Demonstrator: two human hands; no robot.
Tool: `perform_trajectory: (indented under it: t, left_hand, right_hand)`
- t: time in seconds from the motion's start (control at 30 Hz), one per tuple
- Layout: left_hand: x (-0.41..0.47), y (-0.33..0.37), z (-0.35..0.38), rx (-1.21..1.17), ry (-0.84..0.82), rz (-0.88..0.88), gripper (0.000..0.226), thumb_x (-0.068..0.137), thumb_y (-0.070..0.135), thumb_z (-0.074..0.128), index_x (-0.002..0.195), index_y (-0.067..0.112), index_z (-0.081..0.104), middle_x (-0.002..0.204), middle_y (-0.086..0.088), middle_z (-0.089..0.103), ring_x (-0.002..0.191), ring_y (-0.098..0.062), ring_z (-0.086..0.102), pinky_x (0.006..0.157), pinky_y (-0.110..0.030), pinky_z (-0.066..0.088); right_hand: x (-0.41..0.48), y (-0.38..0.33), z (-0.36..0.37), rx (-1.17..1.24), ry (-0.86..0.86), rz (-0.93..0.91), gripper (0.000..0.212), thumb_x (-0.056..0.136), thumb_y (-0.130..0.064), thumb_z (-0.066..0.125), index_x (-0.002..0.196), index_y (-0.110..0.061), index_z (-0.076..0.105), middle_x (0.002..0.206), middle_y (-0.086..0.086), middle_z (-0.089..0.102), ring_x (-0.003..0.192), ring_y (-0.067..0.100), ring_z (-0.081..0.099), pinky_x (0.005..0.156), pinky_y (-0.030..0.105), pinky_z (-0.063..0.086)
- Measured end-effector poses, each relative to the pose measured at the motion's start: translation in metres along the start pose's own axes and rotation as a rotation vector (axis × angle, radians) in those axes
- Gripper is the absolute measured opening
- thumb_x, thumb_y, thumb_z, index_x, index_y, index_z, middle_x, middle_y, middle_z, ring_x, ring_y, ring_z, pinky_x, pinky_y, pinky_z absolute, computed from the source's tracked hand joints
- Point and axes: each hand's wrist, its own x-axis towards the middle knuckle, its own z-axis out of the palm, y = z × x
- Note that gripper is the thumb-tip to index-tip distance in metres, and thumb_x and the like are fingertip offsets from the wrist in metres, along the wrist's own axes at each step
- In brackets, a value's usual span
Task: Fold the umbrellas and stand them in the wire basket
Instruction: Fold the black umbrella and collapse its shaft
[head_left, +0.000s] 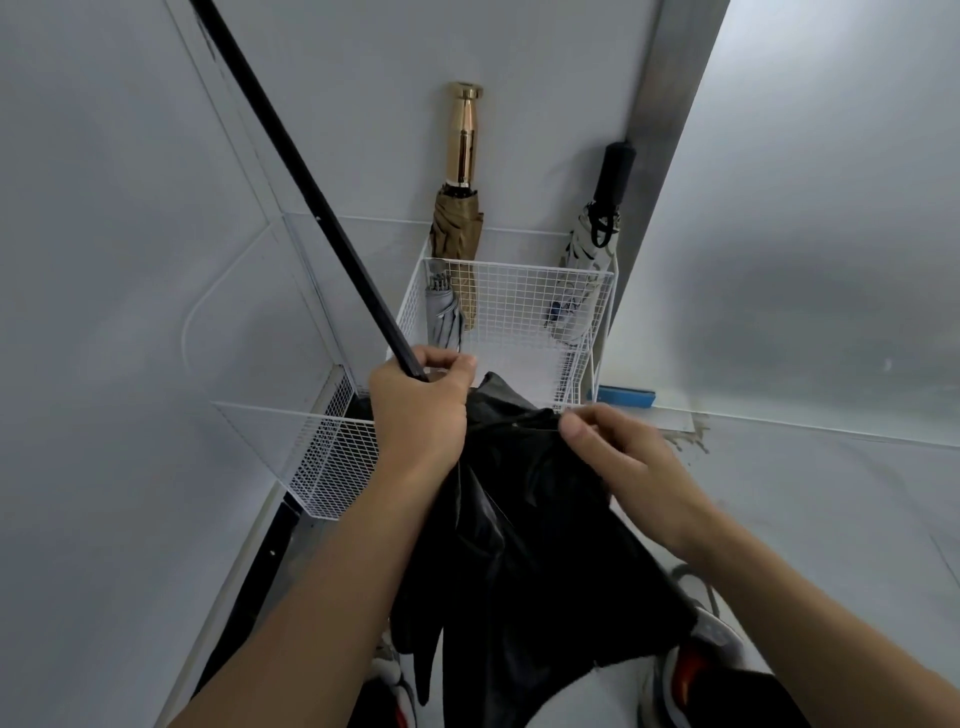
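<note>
A black umbrella (524, 545) hangs loose in front of me, and its long black shaft (291, 171) runs up to the top left. My left hand (415, 410) grips the shaft where the cloth begins. My right hand (618, 457) pinches a fold of the black cloth at its top edge. Behind them a white wire basket (519, 275) stands on the floor against the wall. In it stand a tan umbrella with a gold handle (460, 208), a grey folded umbrella (444, 317) and a pale patterned umbrella with a black handle (597, 244).
A second white wire basket (322, 457) sits low at the left against the wall. A blue object (623, 397) lies on the floor to the right of the basket. My shoes (696, 670) show at the bottom, under the cloth. Grey walls close in on both sides.
</note>
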Motion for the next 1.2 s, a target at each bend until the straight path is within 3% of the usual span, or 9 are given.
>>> perform_trajectory:
  t: [0.1, 0.33, 0.5, 0.63, 0.7, 0.83, 0.97, 1.07, 1.2]
  left_hand:
    - [0.007, 0.002, -0.008, -0.014, 0.046, 0.036, 0.014, 0.086, 0.014, 0.073, 0.072, 0.015, 0.068, 0.055, 0.009, 0.061, 0.048, 0.002, 0.057, 0.05, -0.01, 0.045]
    - [0.002, 0.003, -0.005, 0.092, -0.109, 0.059, 0.008, 0.085, 0.018, 0.075, 0.081, 0.011, 0.072, 0.075, -0.008, 0.071, 0.059, -0.006, 0.063, 0.054, -0.011, 0.048]
    - [-0.001, 0.001, -0.001, 0.132, -0.129, 0.096, 0.009, 0.086, 0.019, 0.074, 0.083, 0.01, 0.072, 0.08, -0.015, 0.072, 0.063, -0.014, 0.064, 0.052, -0.008, 0.047]
    - [-0.003, -0.001, 0.001, 0.156, -0.15, 0.131, 0.009, 0.086, 0.018, 0.074, 0.079, 0.013, 0.071, 0.074, -0.011, 0.071, 0.065, -0.016, 0.067, 0.055, -0.013, 0.051]
    - [-0.004, -0.003, 0.003, 0.174, -0.145, 0.145, 0.009, 0.086, 0.019, 0.074, 0.079, 0.014, 0.07, 0.072, -0.008, 0.07, 0.064, -0.014, 0.067, 0.055, -0.013, 0.05]
    - [-0.002, -0.005, 0.004, 0.168, -0.091, 0.155, 0.009, 0.086, 0.02, 0.074, 0.08, 0.016, 0.069, 0.075, -0.009, 0.07, 0.064, -0.013, 0.065, 0.052, -0.01, 0.048]
    - [-0.002, -0.006, 0.004, 0.164, -0.054, 0.16, 0.011, 0.087, 0.021, 0.073, 0.078, 0.018, 0.068, 0.076, -0.009, 0.069, 0.064, -0.011, 0.063, 0.051, -0.007, 0.045]
    - [-0.003, -0.005, 0.006, 0.192, -0.094, 0.173, 0.01, 0.086, 0.021, 0.074, 0.079, 0.018, 0.069, 0.074, -0.006, 0.07, 0.064, -0.01, 0.065, 0.053, -0.011, 0.048]
    - [-0.005, -0.001, 0.007, 0.175, -0.139, 0.161, 0.009, 0.087, 0.022, 0.073, 0.08, 0.016, 0.07, 0.074, -0.005, 0.071, 0.065, -0.01, 0.067, 0.059, -0.016, 0.054]
  right_hand:
    - [-0.006, 0.011, -0.007, -0.181, -0.194, 0.047, 0.031, 0.082, -0.045, 0.075, 0.066, -0.02, 0.062, 0.056, -0.012, 0.049, 0.054, 0.006, 0.046, 0.056, 0.026, 0.037]
    - [0.005, 0.009, -0.002, -0.261, 0.186, -0.068, 0.021, 0.092, -0.024, 0.066, 0.074, -0.013, 0.067, 0.066, 0.012, 0.067, 0.057, 0.015, 0.055, 0.06, 0.033, 0.046]
    - [0.002, -0.01, -0.008, 0.22, 0.089, 0.122, 0.043, 0.095, -0.041, 0.051, 0.083, -0.007, 0.075, 0.074, 0.005, 0.072, 0.065, 0.009, 0.064, 0.06, 0.02, 0.05]
    - [-0.001, -0.013, -0.008, 0.08, 0.042, 0.002, 0.025, 0.082, -0.031, 0.072, 0.079, -0.006, 0.076, 0.069, 0.012, 0.068, 0.061, 0.009, 0.058, 0.056, 0.016, 0.044]
    - [-0.004, -0.015, -0.008, 0.025, -0.031, 0.003, 0.033, 0.074, -0.037, 0.076, 0.078, -0.005, 0.075, 0.064, 0.015, 0.064, 0.058, 0.008, 0.055, 0.053, 0.014, 0.04]
    - [-0.009, -0.018, -0.014, 0.048, -0.114, 0.032, 0.039, 0.07, -0.044, 0.074, 0.077, -0.006, 0.075, 0.058, -0.002, 0.061, 0.052, 0.003, 0.051, 0.052, 0.012, 0.038]
    - [-0.008, -0.014, -0.008, -0.044, -0.202, 0.091, 0.011, 0.08, -0.019, 0.079, 0.071, -0.016, 0.075, 0.061, -0.006, 0.066, 0.058, 0.003, 0.06, 0.06, 0.016, 0.045]
    - [-0.005, -0.012, -0.008, 0.099, -0.09, 0.131, 0.013, 0.082, -0.009, 0.076, 0.069, -0.01, 0.074, 0.063, 0.001, 0.066, 0.062, 0.01, 0.061, 0.063, 0.021, 0.047]
    - [-0.003, -0.011, -0.004, 0.346, -0.018, 0.195, 0.018, 0.074, -0.024, 0.078, 0.074, -0.006, 0.075, 0.074, 0.012, 0.07, 0.069, 0.019, 0.066, 0.067, 0.027, 0.053]
